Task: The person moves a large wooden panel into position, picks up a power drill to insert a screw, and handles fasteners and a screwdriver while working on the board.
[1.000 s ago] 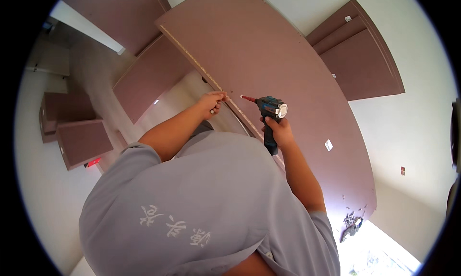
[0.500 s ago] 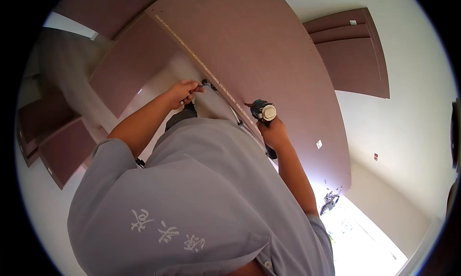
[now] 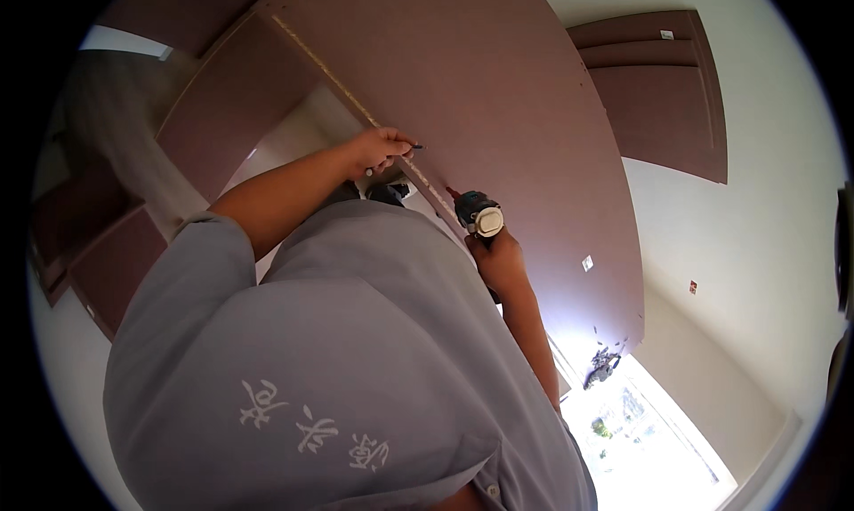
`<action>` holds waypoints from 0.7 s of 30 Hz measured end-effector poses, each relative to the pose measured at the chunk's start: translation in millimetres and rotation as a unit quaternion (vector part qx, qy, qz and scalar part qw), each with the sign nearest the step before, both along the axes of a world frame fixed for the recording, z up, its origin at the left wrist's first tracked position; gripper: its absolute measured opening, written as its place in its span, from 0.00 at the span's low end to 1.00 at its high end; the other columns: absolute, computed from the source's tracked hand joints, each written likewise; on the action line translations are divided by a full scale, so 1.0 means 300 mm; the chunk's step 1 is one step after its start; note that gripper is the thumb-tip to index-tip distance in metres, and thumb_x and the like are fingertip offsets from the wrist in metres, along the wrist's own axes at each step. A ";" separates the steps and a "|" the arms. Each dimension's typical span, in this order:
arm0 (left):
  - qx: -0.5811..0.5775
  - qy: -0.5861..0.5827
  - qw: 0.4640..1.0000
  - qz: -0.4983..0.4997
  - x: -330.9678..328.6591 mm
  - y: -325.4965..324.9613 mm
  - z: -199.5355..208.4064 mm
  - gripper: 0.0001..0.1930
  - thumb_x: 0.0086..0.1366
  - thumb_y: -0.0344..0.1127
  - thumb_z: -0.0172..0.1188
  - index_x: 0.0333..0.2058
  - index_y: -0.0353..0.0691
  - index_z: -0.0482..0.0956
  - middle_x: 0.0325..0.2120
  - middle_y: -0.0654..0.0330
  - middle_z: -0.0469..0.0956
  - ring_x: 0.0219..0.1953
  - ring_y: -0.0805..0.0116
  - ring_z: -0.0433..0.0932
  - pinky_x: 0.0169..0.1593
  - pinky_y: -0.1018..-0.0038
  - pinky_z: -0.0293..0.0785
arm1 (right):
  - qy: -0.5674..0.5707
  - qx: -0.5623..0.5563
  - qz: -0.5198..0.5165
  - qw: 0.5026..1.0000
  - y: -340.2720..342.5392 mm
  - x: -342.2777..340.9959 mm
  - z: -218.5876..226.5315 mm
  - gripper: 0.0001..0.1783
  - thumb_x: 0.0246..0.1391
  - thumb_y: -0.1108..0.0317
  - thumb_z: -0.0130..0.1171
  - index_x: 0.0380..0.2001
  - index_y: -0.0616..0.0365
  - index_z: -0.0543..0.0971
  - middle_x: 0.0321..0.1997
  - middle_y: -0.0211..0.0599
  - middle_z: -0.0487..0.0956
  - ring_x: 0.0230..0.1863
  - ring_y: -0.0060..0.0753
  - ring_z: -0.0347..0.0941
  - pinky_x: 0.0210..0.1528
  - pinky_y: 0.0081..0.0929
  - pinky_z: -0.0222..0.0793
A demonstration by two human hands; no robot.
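"Cordless drill-driver (image 3: pixel 477 213): where is it just now?"

"In the right hand (image 3: pixel 500 264), over the near side of the wide reddish-brown board (image 3: pixel 498 93). Those fingers look wrapped around the grip, though the tool hides some of them. Its red tip (image 3: pixel 452 193) points out over the board; I can't tell whether it touches."

"How would it handle?"

"Rigid, and fairly heavy for its size, I'd judge. Best held low on the handle, clear of the tip."

"And the left hand (image 3: pixel 381 148)?"

"Thumb and forefinger are pinched on a small dark piece (image 3: pixel 418 146), just past the board's raw chipboard edge (image 3: pixel 329 71). It's too small to identify. Probably hard, light and easily dropped, so fingertips suit it. Something pale-ended (image 3: pixel 369 172) pokes out under the curled fingers; the rest is hidden."

"What about the board?"

"Stiff and weighty, by its breadth; I'd lift it two-handed by the long sides, minding the bare edge, which may chip. It carries a white label (image 3: pixel 587 264) and, toward the lower right, a dark heap of small pieces (image 3: pixel 602 365)."
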State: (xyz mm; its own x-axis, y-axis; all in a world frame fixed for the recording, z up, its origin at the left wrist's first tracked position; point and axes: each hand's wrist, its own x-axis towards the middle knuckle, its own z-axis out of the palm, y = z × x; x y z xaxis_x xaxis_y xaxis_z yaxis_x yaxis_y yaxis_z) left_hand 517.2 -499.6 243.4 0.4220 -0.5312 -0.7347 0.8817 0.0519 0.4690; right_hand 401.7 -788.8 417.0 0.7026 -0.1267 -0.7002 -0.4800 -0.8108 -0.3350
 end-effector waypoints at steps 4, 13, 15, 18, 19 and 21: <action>0.008 -0.006 1.000 -0.009 0.032 -0.073 0.047 0.11 0.74 0.33 0.59 0.52 0.40 0.78 0.41 0.62 0.81 0.21 0.82 0.63 0.23 0.81 0.58 | -0.042 0.088 -0.093 0.991 -0.111 0.008 0.121 0.20 0.61 0.69 0.64 0.55 0.61 0.79 0.40 0.39 0.85 0.41 0.27 0.80 0.44 0.32 0.78; -0.005 -0.040 0.999 -0.027 0.049 -0.292 0.162 0.12 0.74 0.31 0.60 0.52 0.36 0.79 0.39 0.59 0.82 0.22 0.82 0.65 0.23 0.80 0.61 | -0.059 0.471 -0.303 0.827 -0.384 0.031 0.100 0.24 0.62 0.66 0.64 0.59 0.66 0.76 0.48 0.43 0.84 0.39 0.32 0.79 0.43 0.31 0.78; -0.004 -0.051 0.998 -0.046 0.059 -0.339 0.197 0.12 0.74 0.31 0.59 0.52 0.35 0.79 0.41 0.59 0.81 0.23 0.81 0.66 0.23 0.81 0.61 | -0.049 0.462 -0.296 0.835 -0.400 0.030 0.100 0.25 0.62 0.65 0.64 0.59 0.66 0.76 0.48 0.43 0.84 0.38 0.32 0.79 0.43 0.32 0.78; -0.038 -0.033 0.996 -0.075 0.077 -0.414 0.216 0.12 0.75 0.30 0.58 0.53 0.35 0.79 0.41 0.59 0.80 0.23 0.81 0.66 0.23 0.81 0.61 | -0.027 0.451 -0.295 0.842 -0.443 0.029 0.082 0.24 0.62 0.65 0.64 0.58 0.65 0.76 0.47 0.42 0.84 0.37 0.32 0.79 0.44 0.32 0.78; -0.032 -0.032 0.996 -0.075 0.077 -0.441 0.214 0.11 0.75 0.31 0.58 0.52 0.36 0.79 0.41 0.59 0.80 0.23 0.81 0.65 0.23 0.82 0.61 | -0.028 0.445 -0.290 0.847 -0.450 0.027 0.077 0.24 0.62 0.65 0.64 0.58 0.65 0.76 0.47 0.42 0.84 0.37 0.32 0.79 0.44 0.32 0.78; -0.021 -0.030 0.997 -0.072 0.083 -0.489 0.199 0.10 0.75 0.31 0.58 0.51 0.37 0.79 0.41 0.61 0.80 0.22 0.81 0.65 0.22 0.82 0.60 | -0.041 0.435 -0.292 0.850 -0.463 0.023 0.061 0.25 0.62 0.65 0.64 0.58 0.65 0.76 0.47 0.43 0.84 0.37 0.31 0.79 0.43 0.32 0.78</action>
